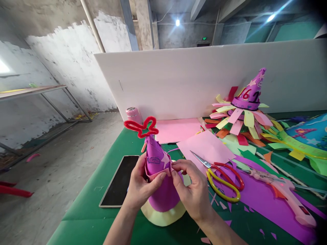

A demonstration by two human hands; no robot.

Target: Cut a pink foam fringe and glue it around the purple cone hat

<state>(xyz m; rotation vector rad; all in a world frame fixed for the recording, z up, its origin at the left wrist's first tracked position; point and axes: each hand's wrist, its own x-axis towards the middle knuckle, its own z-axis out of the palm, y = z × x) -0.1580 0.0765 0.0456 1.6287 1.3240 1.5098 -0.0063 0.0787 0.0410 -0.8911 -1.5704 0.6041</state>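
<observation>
A purple cone hat (163, 196) stands upright on a pale yellow brim (163, 218), topped with a red pipe-cleaner bow (143, 128). Around its middle runs a pink strip (154, 174). My left hand (143, 183) wraps the cone's left side, its thumb pressing the strip against the front. On the right, my right hand (190, 185) pinches the strip's end between thumb and forefinger, beside a pink star (165, 160) on the cone. A phone (119, 182) lies left of the hat. Scissors (222, 180) with red and yellow handles rest close to my right hand.
A pink glue gun (283, 190) lies on purple sheet (255, 214) at the right, among scraps. Behind are pink sheets (176, 131), a pink bottle (133, 115) and a decorated purple hat (251, 92). A blue hat (311, 132) sits far right. A white board (178, 85) stands along the back.
</observation>
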